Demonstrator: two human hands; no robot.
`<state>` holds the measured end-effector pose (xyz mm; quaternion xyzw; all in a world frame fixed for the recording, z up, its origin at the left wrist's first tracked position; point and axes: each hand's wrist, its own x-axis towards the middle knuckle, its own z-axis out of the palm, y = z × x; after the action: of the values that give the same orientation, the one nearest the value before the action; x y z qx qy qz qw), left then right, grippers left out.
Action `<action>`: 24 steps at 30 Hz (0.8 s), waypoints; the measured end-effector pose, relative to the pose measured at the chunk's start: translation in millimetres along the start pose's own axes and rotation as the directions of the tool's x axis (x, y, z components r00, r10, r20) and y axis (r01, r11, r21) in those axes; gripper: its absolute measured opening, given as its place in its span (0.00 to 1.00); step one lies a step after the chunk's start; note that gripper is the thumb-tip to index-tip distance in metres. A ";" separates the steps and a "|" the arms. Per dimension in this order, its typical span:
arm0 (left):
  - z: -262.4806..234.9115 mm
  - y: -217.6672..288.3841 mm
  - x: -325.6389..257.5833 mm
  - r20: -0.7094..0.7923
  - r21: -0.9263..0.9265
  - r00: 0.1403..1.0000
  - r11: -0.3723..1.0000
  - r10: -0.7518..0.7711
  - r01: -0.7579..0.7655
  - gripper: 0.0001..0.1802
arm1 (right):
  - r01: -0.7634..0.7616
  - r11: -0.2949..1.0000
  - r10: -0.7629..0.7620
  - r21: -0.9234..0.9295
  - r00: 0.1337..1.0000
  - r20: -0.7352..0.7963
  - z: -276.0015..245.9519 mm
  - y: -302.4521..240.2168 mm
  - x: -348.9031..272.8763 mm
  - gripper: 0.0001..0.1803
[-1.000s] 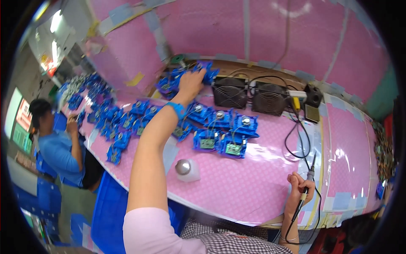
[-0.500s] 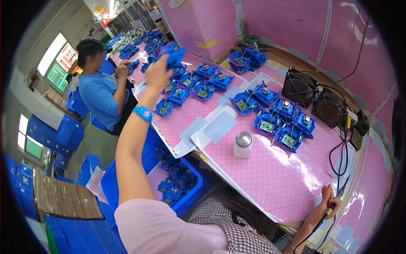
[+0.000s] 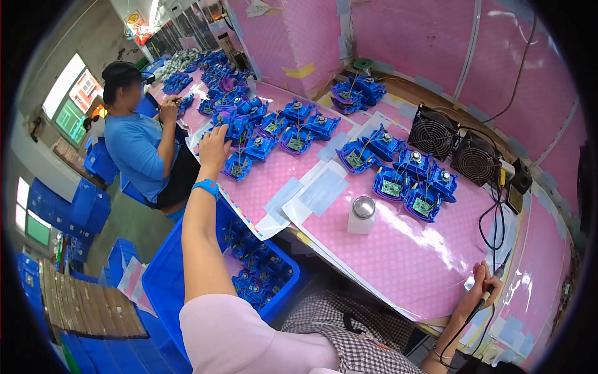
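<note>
My left hand reaches across to the far-left group, its fingers curled against the edge of a blue plastic housing. How firmly it grips is partly hidden. Around it lie several opened blue housings with green circuit boards, round metal parts and thin wires, such as one housing just nearer to me. At the lower right, my right hand is closed around a soldering iron, its tip pointing up and away. A second group of opened housings sits at the middle right of the table.
A white bottle with a metal cap stands on the pink table. Two black fans, cables and a solder spool line the back. Below left is a blue bin holding more housings. A co-worker sits at the far left.
My left hand has come down and slightly left with the blue housing, from above the table to the group there. The right hand with the soldering iron has hardly moved.
</note>
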<state>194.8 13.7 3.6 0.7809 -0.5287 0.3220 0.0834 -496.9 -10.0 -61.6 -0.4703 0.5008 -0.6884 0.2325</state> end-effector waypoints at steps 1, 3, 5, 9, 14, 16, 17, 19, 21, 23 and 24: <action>-2.6 -0.7 -4.3 0.058 -0.078 0.998 0.997 -0.024 0.029 0.30 | -0.010 1.000 0.010 0.000 1.000 -0.011 1.9 -2.1 -1.3 0.14; -4.5 1.5 -10.8 0.025 -0.111 0.999 0.993 -0.027 0.030 0.30 | -0.027 1.000 0.027 -0.002 0.999 -0.021 3.0 -4.8 -1.8 0.14; -8.3 4.2 -10.0 -0.006 -0.145 1.000 0.989 -0.021 0.020 0.30 | -0.018 1.000 0.018 -0.010 1.000 -0.014 2.7 -7.4 -0.5 0.14; -21.2 14.9 9.1 -0.090 -0.245 0.995 0.968 0.030 -0.051 0.29 | -0.053 0.999 0.054 0.005 0.997 -0.059 5.7 -12.2 0.8 0.13; -47.4 122.2 81.1 -0.281 -0.416 0.956 0.886 0.088 -0.204 0.16 | 0.002 1.000 -0.002 0.016 0.999 -0.033 5.0 -10.7 1.8 0.13; -35.6 180.9 116.5 -0.157 -0.646 0.971 0.725 0.178 -0.237 0.12 | 0.012 1.000 -0.011 0.025 0.999 -0.044 1.5 -9.2 2.4 0.13; -19.6 203.9 134.2 -0.142 -0.602 0.950 0.738 0.277 -0.305 0.14 | 0.019 0.999 -0.017 0.032 0.999 -0.042 1.5 -8.1 1.4 0.14; 6.6 254.0 153.5 -0.109 -0.511 0.919 0.772 0.378 -0.378 0.20 | 0.024 0.999 -0.021 0.049 0.998 -0.062 1.9 -5.8 0.7 0.16; 14.9 294.3 164.7 -0.107 -0.468 0.916 0.794 0.386 -0.389 0.24 | 0.017 0.999 -0.015 0.030 0.998 -0.053 0.6 -6.5 -1.7 0.15; 19.6 317.5 175.2 0.032 -0.151 0.916 0.908 0.400 -0.391 0.33 | -0.006 1.000 0.006 0.003 0.999 -0.041 1.0 -9.5 -3.3 0.14; 29.8 322.2 181.2 0.026 -0.154 0.915 0.906 0.402 -0.394 0.33 | -0.001 1.000 0.001 0.002 0.999 -0.047 0.5 -9.8 -3.8 0.14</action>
<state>-33.8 -277.8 19.7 0.6573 -0.7011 0.2703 0.0577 -493.4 -3.4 -54.2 -0.4537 0.5059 -0.6995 0.2214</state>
